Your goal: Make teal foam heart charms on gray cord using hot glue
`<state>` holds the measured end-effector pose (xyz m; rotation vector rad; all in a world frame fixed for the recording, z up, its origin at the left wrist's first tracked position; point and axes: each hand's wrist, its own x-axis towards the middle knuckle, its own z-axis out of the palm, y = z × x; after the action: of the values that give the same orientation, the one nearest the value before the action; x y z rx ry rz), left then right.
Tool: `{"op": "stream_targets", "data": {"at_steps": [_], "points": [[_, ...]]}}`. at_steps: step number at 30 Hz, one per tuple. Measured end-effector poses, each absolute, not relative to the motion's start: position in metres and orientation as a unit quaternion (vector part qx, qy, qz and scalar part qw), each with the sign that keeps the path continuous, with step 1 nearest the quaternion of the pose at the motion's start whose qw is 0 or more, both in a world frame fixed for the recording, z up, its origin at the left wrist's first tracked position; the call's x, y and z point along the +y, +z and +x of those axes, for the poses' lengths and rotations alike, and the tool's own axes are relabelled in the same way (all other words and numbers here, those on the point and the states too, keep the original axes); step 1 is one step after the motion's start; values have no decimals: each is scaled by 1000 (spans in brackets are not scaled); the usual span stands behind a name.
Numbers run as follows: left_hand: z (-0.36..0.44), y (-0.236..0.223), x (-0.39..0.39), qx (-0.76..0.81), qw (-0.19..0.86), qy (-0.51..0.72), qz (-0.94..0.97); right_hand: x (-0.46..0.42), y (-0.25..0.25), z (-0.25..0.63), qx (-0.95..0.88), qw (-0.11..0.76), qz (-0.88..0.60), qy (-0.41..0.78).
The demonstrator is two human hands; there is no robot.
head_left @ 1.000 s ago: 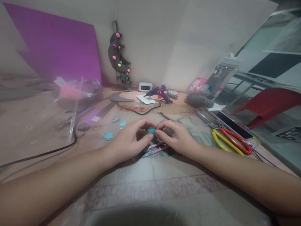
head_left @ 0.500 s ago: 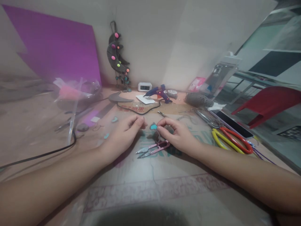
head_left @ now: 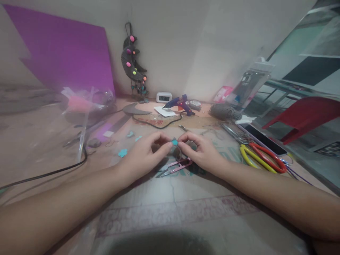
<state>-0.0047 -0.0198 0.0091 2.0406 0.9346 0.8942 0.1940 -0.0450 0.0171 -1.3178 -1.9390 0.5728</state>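
Observation:
A small turquoise piece (head_left: 174, 142), with some grey at its edge, is pinched between the fingertips of both hands. My left hand (head_left: 152, 148) closes thumb and forefinger on its left side. On its right side, my right hand (head_left: 199, 150) grips it in the same way. Just below lie pink-handled thread snips (head_left: 176, 166), partly covered by the hands. A turquoise flower shape (head_left: 122, 153) rests left of my left wrist, and a small turquoise and grey piece (head_left: 130, 134) lies farther back.
A blue glue gun (head_left: 178, 102) stands at the back beside a white clock (head_left: 164, 97) and a grey crescent (head_left: 136, 109). Right are grey yarn (head_left: 225, 112), red-and-yellow-handled scissors (head_left: 265, 157) and a phone (head_left: 261, 139). A black cable (head_left: 53, 173) crosses the left side.
My left hand has moved right and now meets the turquoise piece that my right hand was holding. It covers more of the snips, and the turquoise flower shape shows more fully.

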Motion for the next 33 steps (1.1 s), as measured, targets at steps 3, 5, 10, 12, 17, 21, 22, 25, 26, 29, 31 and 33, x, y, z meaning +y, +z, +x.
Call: {"op": "stream_targets", "data": {"at_steps": [3,5,10,12,17,21,22,25,26,29,31,33], "points": [[-5,10,-19,364,342,327,803,-45,17,194,-759,351,-505,213],[-5,11,-19,364,335,316,810,-45,17,194,-758,351,-505,215],[-4,12,-19,367,337,322,805,-46,19,196,-746,362,-498,254],[-4,13,-19,373,343,332,796,-46,21,196,-746,364,-490,267],[-4,13,-20,393,320,355,785,-44,21,193,-728,348,-511,296],[-4,12,-19,397,313,356,786,-44,18,192,-713,356,-516,314],[-4,12,-19,396,315,354,787,-44,17,192,-710,356,-514,323],[-4,13,-20,390,322,347,790,-45,17,194,-717,344,-501,340],[-5,13,-20,387,324,346,791,-45,17,194,-725,341,-494,337],[-5,12,-20,381,323,343,796,-44,18,196,-734,353,-474,335],[-4,11,-20,380,319,335,801,-44,18,196,-720,364,-477,348],[-4,11,-20,383,315,327,805,-44,17,196,-710,364,-486,358]]}}
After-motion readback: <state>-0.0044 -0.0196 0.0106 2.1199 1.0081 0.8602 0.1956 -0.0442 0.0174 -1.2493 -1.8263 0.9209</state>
